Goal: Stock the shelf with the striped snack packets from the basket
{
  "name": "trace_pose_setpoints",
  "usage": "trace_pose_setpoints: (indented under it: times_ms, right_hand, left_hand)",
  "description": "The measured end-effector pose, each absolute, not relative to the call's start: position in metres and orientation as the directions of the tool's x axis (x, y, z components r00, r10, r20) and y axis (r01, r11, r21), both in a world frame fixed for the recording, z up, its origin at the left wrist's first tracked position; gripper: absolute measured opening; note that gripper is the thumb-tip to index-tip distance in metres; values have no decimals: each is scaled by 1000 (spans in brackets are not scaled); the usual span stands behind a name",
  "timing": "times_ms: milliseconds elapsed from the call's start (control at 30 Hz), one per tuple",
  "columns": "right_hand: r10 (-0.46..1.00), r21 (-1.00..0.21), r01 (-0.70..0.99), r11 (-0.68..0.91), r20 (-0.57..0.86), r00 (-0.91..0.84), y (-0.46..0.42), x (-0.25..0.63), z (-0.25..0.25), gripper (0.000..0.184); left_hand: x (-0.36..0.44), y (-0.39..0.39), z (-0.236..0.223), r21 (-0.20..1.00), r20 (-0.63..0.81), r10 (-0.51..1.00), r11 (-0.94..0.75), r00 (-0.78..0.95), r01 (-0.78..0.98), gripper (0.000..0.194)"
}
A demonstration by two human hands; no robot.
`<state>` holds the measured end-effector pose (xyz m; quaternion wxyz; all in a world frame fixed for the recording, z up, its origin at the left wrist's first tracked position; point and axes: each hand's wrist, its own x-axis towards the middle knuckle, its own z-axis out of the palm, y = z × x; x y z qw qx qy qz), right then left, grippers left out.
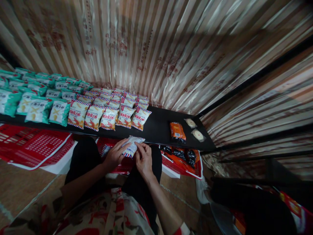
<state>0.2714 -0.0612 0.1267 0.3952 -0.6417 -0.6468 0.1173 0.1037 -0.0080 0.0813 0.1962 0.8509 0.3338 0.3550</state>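
Note:
Both my hands hold one white snack packet with red and blue striped edges, just below the front edge of the black shelf. My left hand grips its left side with fingers curled. My right hand pinches its right side. On the shelf above stand rows of the same red-printed snack packets, and to their left rows of green packets.
An orange packet and two small clear-wrapped round cakes lie at the shelf's right end. Red plastic baskets sit on the floor at left; another basket at right holds orange and black packets. A striped curtain hangs behind.

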Motion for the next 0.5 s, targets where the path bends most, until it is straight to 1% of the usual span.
trace_pose_setpoints:
  times_ms: [133, 233, 400, 500]
  right_hand:
    - [926, -557, 808, 194, 376, 37, -59, 271, 129, 43]
    - [928, -477, 842, 250, 365, -69, -56, 275, 129, 47]
    - [918, -377, 857, 352, 319, -237, -47, 285, 129, 51]
    - [910, -354, 850, 390, 287, -298, -42, 288, 129, 50]
  left_hand:
    - [95, -9, 77, 611, 457, 721, -680, 520, 406, 47]
    - [88, -10, 75, 627, 462, 718, -680, 521, 381, 44]
    - [80, -11, 74, 629, 489, 680, -709, 546, 320, 51]
    - [77, -12, 74, 620, 491, 676, -714, 550, 324, 52]
